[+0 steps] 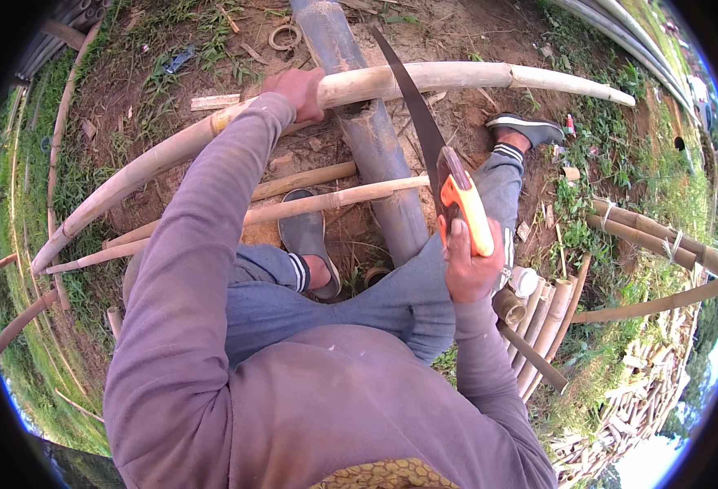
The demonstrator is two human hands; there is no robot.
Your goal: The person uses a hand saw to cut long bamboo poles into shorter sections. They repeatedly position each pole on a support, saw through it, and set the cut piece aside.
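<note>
Bamboo pole [456, 76] lies across a thick grey pole [383, 155], and the left hand [295, 91] is wrapped round it, close to that crossing. Lower down and to the right, the right hand [471, 265] squeezes the orange handle [478, 213] of a hand saw [424, 126]. From there the blade points up and away, slanting over the bamboo to the right of the left hand; I cannot tell if its teeth touch. The bamboo's thin end sticks out far right of the left grip, with dirt [466, 118] and a shoe [534, 129] below it. Just beside the right hand sit a white round thing [524, 281] and a round bamboo stub [509, 307]; I cannot see inside them. Cut bamboo pieces [549, 322] lie bunched beside those.
</note>
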